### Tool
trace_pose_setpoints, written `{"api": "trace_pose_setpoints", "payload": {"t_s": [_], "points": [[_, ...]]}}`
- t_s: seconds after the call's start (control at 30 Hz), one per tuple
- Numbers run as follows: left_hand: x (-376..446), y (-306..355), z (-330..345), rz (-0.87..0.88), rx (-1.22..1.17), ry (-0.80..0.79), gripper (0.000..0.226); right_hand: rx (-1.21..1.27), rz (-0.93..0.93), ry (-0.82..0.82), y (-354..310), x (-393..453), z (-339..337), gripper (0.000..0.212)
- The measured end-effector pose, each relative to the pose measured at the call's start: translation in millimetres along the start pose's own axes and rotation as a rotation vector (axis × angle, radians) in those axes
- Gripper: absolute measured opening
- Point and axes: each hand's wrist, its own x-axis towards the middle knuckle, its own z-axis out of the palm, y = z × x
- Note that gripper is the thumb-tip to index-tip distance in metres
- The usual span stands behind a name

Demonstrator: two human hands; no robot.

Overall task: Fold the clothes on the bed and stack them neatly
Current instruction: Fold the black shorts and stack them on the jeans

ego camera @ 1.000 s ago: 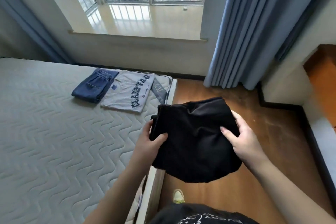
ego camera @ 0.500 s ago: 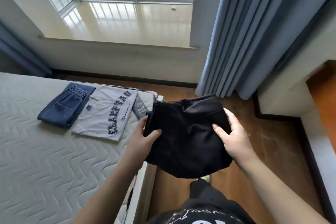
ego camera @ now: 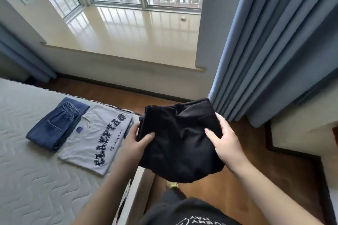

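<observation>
Both hands, left (ego camera: pixel 136 142) and right (ego camera: pixel 224 139), held the folded black garment (ego camera: pixel 180 139) by its sides, fingers curled around its edges, probably to keep its folds intact. It hung just off the bed (ego camera: pixel 27 179), near the gray T-shirt (ego camera: pixel 95 142) and folded jeans (ego camera: pixel 54 129).

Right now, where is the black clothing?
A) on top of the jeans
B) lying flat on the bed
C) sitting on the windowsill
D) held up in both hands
D: the left hand and the right hand each grip a side of the black garment, which hangs in the air beside the bed.
</observation>
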Motion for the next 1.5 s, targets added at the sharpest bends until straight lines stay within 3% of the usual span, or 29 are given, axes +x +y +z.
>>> {"api": "trace_pose_setpoints", "payload": {"t_s": [0.77,1.03,1.23,1.5], "points": [[260,76,-84,0.024,-0.148,0.231,0.035,-0.035,-0.136,-0.280,-103,318,118,0.046],[337,90,-92,-0.020,-0.240,0.418,0.036,0.059,-0.168,-0.447,-123,440,152,0.040],[393,118,-83,-0.010,-0.356,0.546,0.035,0.153,-0.083,-0.567,-139,533,176,0.044],[403,128,-101,-0.013,-0.514,0.736,0.037,0.147,-0.085,-0.725,-161,587,243,0.047]]}}
